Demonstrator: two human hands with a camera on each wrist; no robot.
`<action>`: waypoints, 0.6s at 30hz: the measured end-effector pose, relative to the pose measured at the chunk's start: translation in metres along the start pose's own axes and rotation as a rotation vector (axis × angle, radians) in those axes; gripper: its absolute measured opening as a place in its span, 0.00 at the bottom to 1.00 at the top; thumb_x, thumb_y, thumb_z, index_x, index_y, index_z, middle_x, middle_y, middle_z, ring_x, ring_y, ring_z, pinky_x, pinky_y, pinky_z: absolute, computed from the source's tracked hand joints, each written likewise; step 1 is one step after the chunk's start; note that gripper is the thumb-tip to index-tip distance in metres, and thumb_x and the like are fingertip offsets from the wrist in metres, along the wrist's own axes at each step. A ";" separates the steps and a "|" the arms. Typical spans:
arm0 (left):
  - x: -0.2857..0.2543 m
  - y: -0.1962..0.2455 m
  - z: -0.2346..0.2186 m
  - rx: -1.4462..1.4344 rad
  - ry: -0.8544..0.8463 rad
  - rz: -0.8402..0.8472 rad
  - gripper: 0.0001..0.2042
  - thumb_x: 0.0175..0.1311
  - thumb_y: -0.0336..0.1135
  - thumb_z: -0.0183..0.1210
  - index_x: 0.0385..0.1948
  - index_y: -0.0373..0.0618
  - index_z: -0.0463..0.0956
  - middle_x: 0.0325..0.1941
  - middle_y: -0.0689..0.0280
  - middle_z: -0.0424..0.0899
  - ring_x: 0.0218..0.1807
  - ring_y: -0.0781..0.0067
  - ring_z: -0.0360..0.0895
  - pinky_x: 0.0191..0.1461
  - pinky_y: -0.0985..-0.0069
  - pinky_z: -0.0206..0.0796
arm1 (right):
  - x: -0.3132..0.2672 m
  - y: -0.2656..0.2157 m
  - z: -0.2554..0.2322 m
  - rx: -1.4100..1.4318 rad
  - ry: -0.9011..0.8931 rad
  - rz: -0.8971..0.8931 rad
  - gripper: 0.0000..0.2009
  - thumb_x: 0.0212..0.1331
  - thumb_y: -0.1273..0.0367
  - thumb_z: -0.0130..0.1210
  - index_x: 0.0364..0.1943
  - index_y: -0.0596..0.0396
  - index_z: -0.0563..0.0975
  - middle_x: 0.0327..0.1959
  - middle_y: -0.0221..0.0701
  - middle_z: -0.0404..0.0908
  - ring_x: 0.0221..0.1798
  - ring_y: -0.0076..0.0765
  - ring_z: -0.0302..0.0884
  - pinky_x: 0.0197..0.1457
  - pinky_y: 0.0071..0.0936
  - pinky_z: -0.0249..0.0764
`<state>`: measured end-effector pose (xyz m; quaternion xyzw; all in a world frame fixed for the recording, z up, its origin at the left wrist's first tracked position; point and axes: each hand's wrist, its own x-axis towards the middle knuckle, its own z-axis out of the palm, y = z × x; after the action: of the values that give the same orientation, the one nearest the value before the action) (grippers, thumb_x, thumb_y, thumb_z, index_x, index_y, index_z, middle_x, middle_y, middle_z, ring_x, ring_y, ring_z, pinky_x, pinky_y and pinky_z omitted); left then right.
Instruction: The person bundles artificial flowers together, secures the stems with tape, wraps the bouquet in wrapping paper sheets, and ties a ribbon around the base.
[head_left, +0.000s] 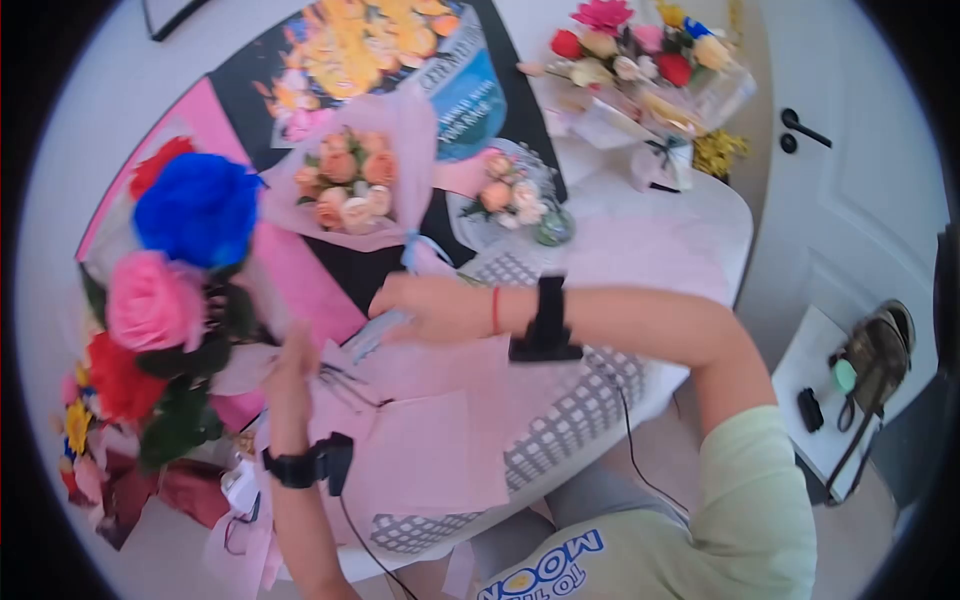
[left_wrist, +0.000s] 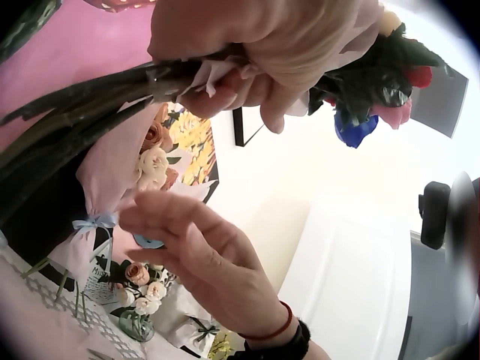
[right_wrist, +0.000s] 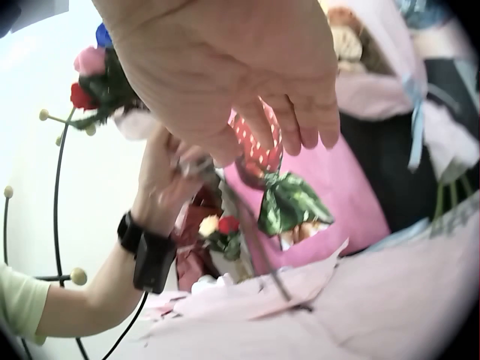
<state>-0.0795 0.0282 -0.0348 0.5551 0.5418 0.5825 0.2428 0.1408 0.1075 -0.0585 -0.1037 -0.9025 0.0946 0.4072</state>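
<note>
A bouquet with a large blue rose (head_left: 197, 210), a pink rose (head_left: 155, 302) and red flowers (head_left: 125, 378) rises at the left in the head view. Its dark stems (left_wrist: 82, 97) are gripped by my left hand (head_left: 292, 378), which curls round them just under the whitish wrapping. The stem ends jut toward the middle of the table. My right hand (head_left: 435, 308) hovers to the right of those ends, holding nothing; in the right wrist view its palm and loosely extended fingers (right_wrist: 307, 124) show. Beneath both hands lie pale pink paper sheets (head_left: 430, 450).
Behind my right hand lies a pink-wrapped bouquet of peach roses (head_left: 338, 165) with a blue ribbon. Small roses in a glass vase (head_left: 553, 228) stand beside it. A mixed bouquet (head_left: 640, 75) occupies the back right corner. Maroon-wrapped flowers (head_left: 195, 492) sit low at the left.
</note>
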 end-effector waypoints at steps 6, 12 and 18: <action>-0.001 0.012 -0.002 -0.125 0.107 0.145 0.15 0.53 0.36 0.58 0.10 0.51 0.63 0.10 0.79 0.52 0.12 0.88 0.45 0.18 0.82 0.33 | -0.085 0.081 -0.171 -0.471 -0.246 0.560 0.12 0.51 0.63 0.51 0.26 0.60 0.75 0.22 0.37 0.76 0.24 0.34 0.71 0.32 0.30 0.67; -0.002 0.012 0.000 -0.211 0.077 0.159 0.16 0.55 0.37 0.57 0.11 0.51 0.62 0.09 0.79 0.51 0.11 0.88 0.43 0.16 0.82 0.31 | -0.187 0.108 -0.213 -0.712 -0.507 0.993 0.19 0.43 0.55 0.57 0.34 0.57 0.77 0.34 0.40 0.78 0.40 0.44 0.74 0.44 0.34 0.68; -0.010 0.008 -0.004 -0.209 -0.004 0.161 0.17 0.57 0.36 0.55 0.11 0.52 0.59 0.09 0.79 0.50 0.11 0.88 0.43 0.16 0.83 0.32 | -0.201 0.151 -0.203 -0.613 -0.532 1.171 0.30 0.40 0.54 0.59 0.48 0.58 0.69 0.51 0.41 0.68 0.54 0.43 0.64 0.55 0.29 0.61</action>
<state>-0.0776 0.0154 -0.0312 0.5698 0.4314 0.6522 0.2527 0.4404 0.2172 -0.1090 -0.6548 -0.7532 0.0619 0.0078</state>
